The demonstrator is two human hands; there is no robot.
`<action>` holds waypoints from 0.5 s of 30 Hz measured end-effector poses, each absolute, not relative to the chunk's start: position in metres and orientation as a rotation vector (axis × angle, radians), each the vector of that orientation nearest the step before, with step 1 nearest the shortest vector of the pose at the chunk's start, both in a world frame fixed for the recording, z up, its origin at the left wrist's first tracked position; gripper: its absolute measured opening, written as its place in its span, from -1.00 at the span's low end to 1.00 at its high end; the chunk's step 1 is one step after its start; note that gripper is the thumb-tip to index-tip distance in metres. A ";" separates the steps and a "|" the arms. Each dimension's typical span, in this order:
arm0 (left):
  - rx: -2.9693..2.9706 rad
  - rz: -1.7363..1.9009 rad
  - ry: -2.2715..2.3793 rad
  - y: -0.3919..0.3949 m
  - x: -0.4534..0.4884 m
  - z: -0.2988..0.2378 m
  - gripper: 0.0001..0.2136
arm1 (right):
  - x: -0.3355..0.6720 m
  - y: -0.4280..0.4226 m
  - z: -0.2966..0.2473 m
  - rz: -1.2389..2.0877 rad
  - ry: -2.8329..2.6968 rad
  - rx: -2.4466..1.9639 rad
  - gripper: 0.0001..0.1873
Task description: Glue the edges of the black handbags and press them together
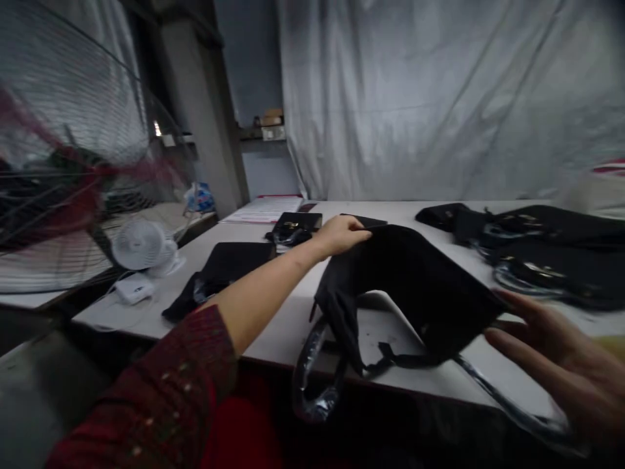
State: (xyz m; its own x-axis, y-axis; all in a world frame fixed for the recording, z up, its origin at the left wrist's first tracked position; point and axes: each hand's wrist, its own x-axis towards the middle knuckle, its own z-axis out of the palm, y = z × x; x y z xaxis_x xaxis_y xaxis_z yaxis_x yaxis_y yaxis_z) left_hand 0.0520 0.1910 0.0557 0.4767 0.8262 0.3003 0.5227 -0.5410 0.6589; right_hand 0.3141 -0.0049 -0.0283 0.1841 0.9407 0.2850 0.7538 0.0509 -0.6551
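Observation:
My left hand reaches out over the white table and grips the top edge of a black bag, lifting it so that it arches above the tabletop. The bag's handle, wrapped in clear plastic, hangs down over the table's front edge. My right hand is at the lower right with its fingers stretched out and apart, the fingertips touching or just beside the bag's right end. A dark red sleeve covers my left upper arm.
More black bags with gold fittings lie at the right of the table. Flat black pieces and a small black bag lie at the left. A white desk fan and a large fan cage stand further left.

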 end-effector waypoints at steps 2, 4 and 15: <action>2.077 0.927 1.043 0.189 0.043 0.052 -0.68 | 0.323 -0.015 -0.030 0.522 -1.482 -1.677 -0.33; 1.944 0.984 0.933 0.178 0.026 0.049 -0.54 | 0.327 -0.021 -0.033 0.597 -1.442 -1.692 -0.22; 1.167 1.205 0.744 0.074 0.009 0.013 -0.42 | 0.268 -0.046 -0.021 1.099 -1.449 -1.580 -0.40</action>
State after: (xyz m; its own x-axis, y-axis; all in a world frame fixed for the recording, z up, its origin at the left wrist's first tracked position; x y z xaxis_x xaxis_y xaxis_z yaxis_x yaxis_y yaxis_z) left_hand 0.0092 0.0737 0.0129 0.2490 0.9589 0.1357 -0.3089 -0.0541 0.9496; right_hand 0.2677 -0.0459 -0.0212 0.0067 0.9928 -0.1195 0.3826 -0.1129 -0.9170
